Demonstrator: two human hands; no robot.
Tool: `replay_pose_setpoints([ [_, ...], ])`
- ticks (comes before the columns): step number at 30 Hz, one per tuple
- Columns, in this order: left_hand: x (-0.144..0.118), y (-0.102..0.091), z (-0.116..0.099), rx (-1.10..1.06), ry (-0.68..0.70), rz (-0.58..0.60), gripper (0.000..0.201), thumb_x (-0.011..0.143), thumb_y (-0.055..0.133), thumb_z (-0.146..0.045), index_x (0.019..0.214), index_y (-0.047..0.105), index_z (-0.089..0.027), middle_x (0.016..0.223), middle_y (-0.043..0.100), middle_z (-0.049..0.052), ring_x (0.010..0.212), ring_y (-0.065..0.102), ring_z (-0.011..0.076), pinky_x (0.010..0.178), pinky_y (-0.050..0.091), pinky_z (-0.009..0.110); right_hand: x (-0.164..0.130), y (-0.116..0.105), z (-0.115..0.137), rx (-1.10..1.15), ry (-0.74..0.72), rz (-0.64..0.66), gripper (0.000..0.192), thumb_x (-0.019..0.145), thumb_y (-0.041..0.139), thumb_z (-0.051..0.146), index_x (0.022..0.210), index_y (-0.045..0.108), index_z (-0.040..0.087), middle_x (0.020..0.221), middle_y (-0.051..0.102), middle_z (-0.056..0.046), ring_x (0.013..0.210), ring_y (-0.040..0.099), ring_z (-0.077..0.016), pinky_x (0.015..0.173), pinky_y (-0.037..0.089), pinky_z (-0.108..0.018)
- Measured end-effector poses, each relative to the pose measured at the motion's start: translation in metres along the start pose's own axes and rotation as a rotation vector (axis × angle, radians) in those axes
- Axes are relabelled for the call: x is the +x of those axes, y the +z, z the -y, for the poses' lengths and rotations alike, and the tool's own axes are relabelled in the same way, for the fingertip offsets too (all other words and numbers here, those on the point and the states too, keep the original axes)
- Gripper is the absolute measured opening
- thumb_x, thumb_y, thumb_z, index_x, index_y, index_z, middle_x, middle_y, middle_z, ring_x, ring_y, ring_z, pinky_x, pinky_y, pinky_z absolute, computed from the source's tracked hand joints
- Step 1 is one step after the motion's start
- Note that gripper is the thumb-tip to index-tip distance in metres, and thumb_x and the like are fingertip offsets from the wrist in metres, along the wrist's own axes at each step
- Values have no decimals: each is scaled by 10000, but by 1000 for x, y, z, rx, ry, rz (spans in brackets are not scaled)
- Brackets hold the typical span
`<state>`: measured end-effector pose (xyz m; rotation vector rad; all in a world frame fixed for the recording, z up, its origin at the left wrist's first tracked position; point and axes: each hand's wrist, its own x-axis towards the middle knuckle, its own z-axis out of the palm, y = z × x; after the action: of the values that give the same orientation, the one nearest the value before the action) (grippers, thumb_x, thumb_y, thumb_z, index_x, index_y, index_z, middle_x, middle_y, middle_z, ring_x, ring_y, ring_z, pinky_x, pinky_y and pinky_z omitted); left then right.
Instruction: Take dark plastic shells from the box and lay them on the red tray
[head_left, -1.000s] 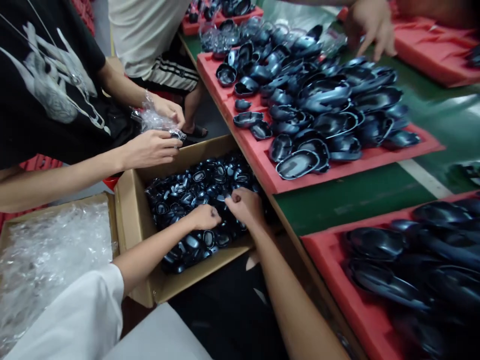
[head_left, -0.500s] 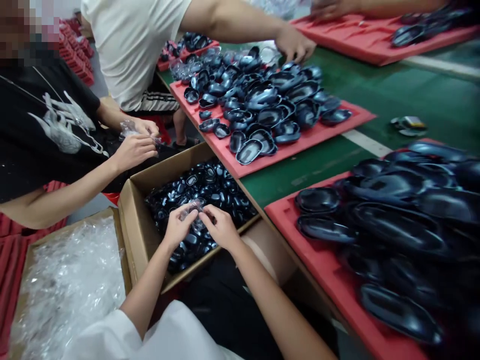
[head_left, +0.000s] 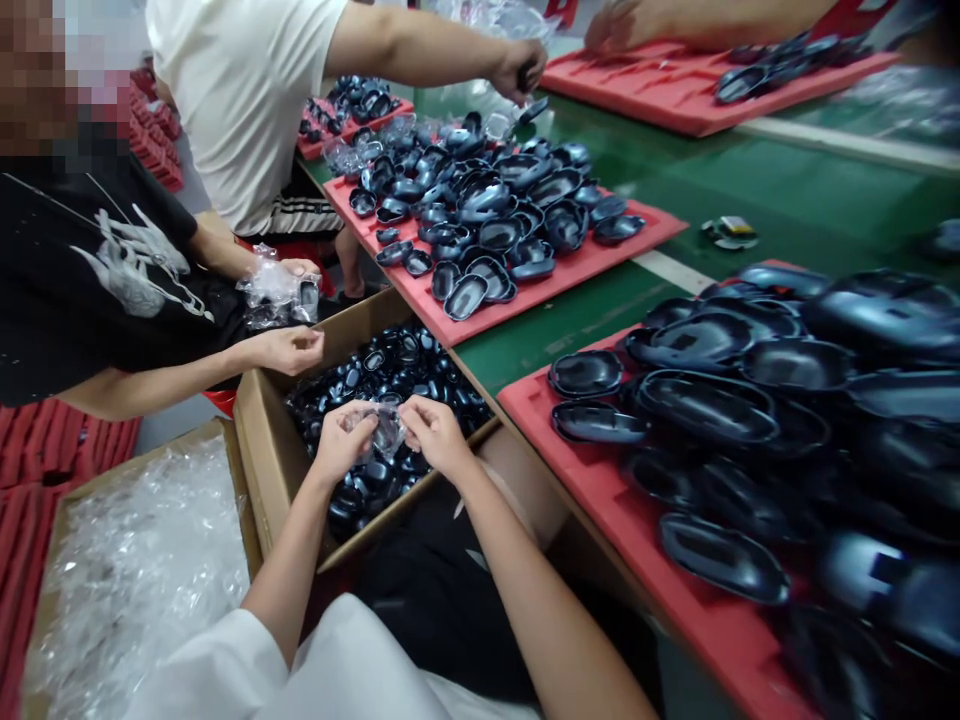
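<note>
My left hand (head_left: 341, 443) and my right hand (head_left: 437, 432) meet over a cardboard box (head_left: 264, 465) filled with bagged black plastic shells (head_left: 397, 362). Between their fingertips both hands pinch one shell wrapped in a clear plastic bag (head_left: 385, 428). The pair of hands hovers just above the pile inside the box.
A person in a black shirt holds another bagged shell (head_left: 279, 295) beyond the box. A box of clear empty bags (head_left: 127, 570) sits at the left. Red trays (head_left: 600, 265) (head_left: 570, 455) heaped with black shells lie on the green table (head_left: 787, 200). Other people's hands (head_left: 517, 68) reach over the far trays.
My hands rose from the pile with a bagged shell and now pull at its wrapping. The view swung left and up. The white-shirted person's hand moved to the far tray end.
</note>
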<state>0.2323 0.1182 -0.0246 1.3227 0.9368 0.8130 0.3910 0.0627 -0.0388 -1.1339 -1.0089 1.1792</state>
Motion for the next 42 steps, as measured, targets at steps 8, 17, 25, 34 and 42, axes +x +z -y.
replay_pose_setpoints([
  [8,2,2,1,-8,-52,-182,455,631,870,-538,743,685,-138,486,598,-5,378,466,88,404,303,200,-5,1,4,-637,-466,-128,181,934,587,356,889,665,199,827,650,-50,722,596,-166,717,479,-284],
  [17,-42,-6,6,-49,34,-307,469,730,788,-512,642,475,-174,964,767,137,653,649,139,527,440,210,5,-5,-6,-743,-125,-455,378,874,497,457,880,726,156,701,692,-104,654,636,-233,665,498,-332],
  [25,-191,-121,-21,59,-34,-619,336,792,596,-504,857,611,-175,537,471,-46,419,370,87,405,270,198,4,-8,-4,-596,191,-343,323,739,658,331,971,775,140,872,739,-157,598,601,-204,663,470,-389],
  [34,-349,-214,32,849,-647,-1163,480,726,521,-176,1197,592,-116,1207,651,168,1237,559,296,1097,419,415,-4,-6,-6,-498,239,-267,111,713,668,241,756,739,168,772,726,-142,635,623,-217,675,469,-397],
  [42,-288,-215,18,1200,-712,-1151,705,756,619,-540,1412,460,-338,1643,300,108,1439,293,534,1036,267,806,5,-32,-4,-525,112,-495,342,661,583,467,827,659,177,833,720,-111,686,642,-223,689,505,-360],
])
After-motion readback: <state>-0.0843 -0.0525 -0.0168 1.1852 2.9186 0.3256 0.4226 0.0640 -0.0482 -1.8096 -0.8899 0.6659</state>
